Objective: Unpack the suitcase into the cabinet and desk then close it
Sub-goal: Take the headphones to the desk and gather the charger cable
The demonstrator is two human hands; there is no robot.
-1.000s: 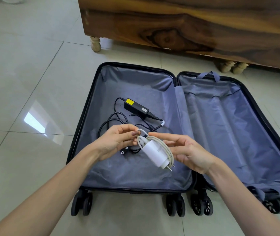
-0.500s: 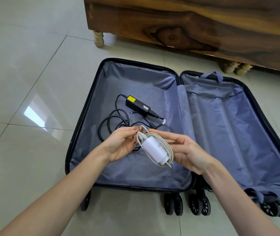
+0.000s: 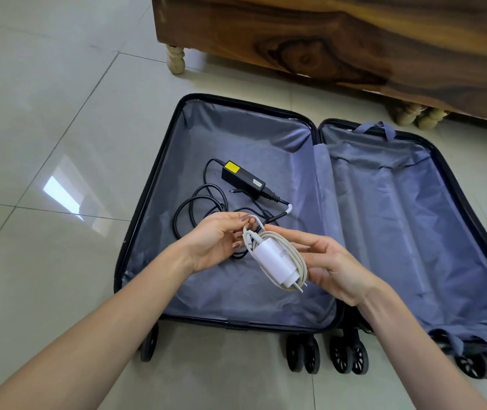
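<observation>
Pinching the white charger cable with left hand, loosely gripping its body with right hand. Could easily uncoil mid-carry, or snag the black adapter cord underneath.

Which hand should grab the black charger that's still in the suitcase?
Left, probably. The left hand is nearest the black charger and only pinches the white charger by its cord; the right hand holds its body, farther off.
</observation>
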